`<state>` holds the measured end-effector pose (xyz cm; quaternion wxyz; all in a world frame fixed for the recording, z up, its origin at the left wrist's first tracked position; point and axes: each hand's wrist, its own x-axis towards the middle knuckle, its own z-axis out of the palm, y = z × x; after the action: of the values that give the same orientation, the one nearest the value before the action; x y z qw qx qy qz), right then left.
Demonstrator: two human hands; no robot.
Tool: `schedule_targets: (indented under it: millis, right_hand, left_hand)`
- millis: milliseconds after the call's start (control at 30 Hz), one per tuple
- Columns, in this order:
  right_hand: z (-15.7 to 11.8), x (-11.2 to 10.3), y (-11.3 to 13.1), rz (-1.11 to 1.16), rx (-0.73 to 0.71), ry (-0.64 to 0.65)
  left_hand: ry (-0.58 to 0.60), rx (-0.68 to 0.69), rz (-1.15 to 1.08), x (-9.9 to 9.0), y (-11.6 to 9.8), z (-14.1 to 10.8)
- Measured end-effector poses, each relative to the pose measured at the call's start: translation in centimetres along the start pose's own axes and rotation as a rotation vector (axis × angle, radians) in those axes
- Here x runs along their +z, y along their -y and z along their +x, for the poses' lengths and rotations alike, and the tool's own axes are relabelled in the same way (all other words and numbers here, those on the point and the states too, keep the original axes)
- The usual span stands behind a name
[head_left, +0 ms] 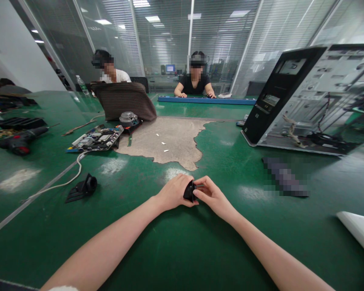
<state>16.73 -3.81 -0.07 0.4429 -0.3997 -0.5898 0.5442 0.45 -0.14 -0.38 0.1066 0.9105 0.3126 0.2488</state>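
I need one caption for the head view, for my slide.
Left hand and right hand hold a black part at a green table.

Just below frame centre, the left hand (174, 192) and right hand (212, 196) hold a black part (188, 191); a circuit board (98, 138) lies centre-left on the green worktop (157, 250), a computer case (276, 97) upper right.

I take clock positions from my seat, 12 o'clock straight ahead. My hands: two, one left hand (176, 193) and one right hand (214, 198). Black part (188, 192) between my fingers: one, at 12 o'clock. Black piece with a round collar (85, 188): one, at 10. Power tool (23, 140): one, at 10. Circuit board (99, 138): one, at 11. Bottle (83, 85): one, at 11. White slips (163, 143): three, at 12. Blue bar (206, 100): one, at 12. Computer case (291, 101): one, at 1. Co-workers: two, one person (119, 76) at 11, another person (197, 84) at 12.
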Motion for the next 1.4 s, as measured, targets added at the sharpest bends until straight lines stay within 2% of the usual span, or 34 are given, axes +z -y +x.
schedule_targets:
  millis: [100,267,600,867,1133,1400]
  right_hand:
    - [0.13,-0.20,-0.08,-0.040,0.013,0.011]
    - [-0.22,-0.59,-0.06,0.037,0.024,0.123]
    - [0.02,-0.36,-0.46,0.005,-0.003,0.036]
    - [-0.31,-0.61,-0.14,0.041,0.017,0.131]
    - [-0.16,-0.04,-0.41,0.010,-0.010,0.010]
    - [-0.26,-0.13,0.10,-0.060,0.019,0.074]
  left_hand:
    - [0.002,0.000,-0.004,-0.01,-0.02,-0.03]
    - [0.005,-0.010,0.014,-0.04,-0.11,-0.07]
    - [0.009,-0.012,-0.006,-0.11,-0.04,-0.05]
    - [0.006,-0.009,-0.003,-0.08,-0.10,-0.07]
    - [-0.005,-0.013,-0.013,-0.08,-0.11,-0.07]
    - [-0.010,-0.019,-0.011,0.11,-0.05,-0.07]
